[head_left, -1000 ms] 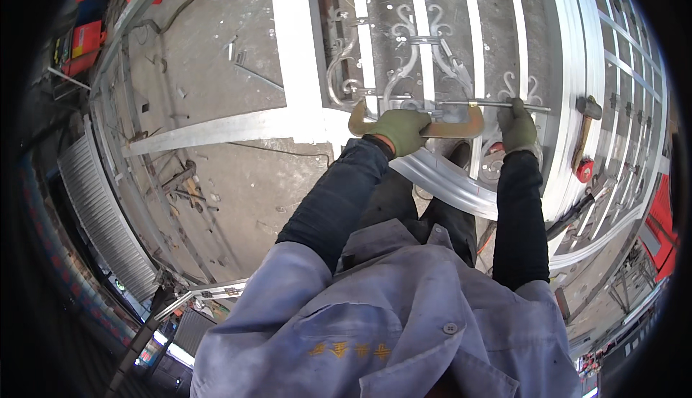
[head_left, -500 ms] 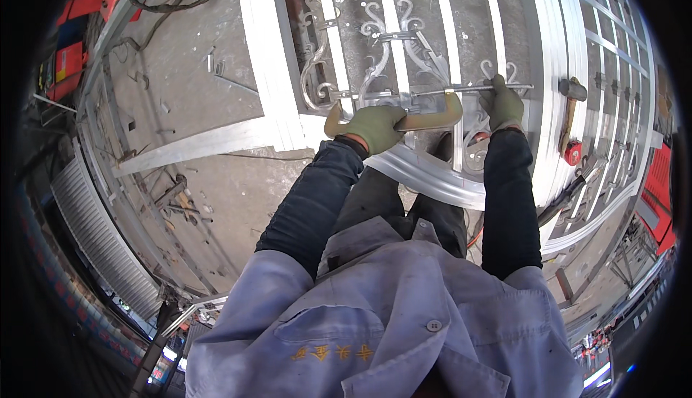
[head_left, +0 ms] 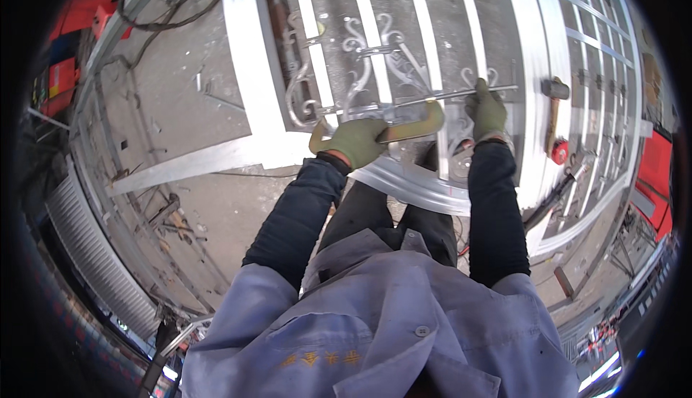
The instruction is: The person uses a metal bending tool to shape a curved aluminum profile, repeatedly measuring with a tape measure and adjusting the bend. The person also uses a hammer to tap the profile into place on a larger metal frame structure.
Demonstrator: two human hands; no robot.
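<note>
Rail point(head_left: 418, 192) curves on the near side of the clamp point(head_left: 414, 131). Two gloved hands stand apart: the left hand point(head_left: 358, 142) is wrapped round the clamp's body, the right hand point(head_left: 488, 112) round a rod point(head_left: 454, 95) running out past the clamp's right end. Right of the clamp lie a tape point(head_left: 559, 152) and, slightly farther, a hammer point(head_left: 554, 102). Beyond the clamp, scrolls point(head_left: 362, 73) flank bars point(head_left: 365, 19).

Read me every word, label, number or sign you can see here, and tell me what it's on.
Yellow lettering on the jacket: blurred, left unquoted.
Pale mark on the red tape measure: too small to read.
Clamp and hammer: no readable text.
</note>
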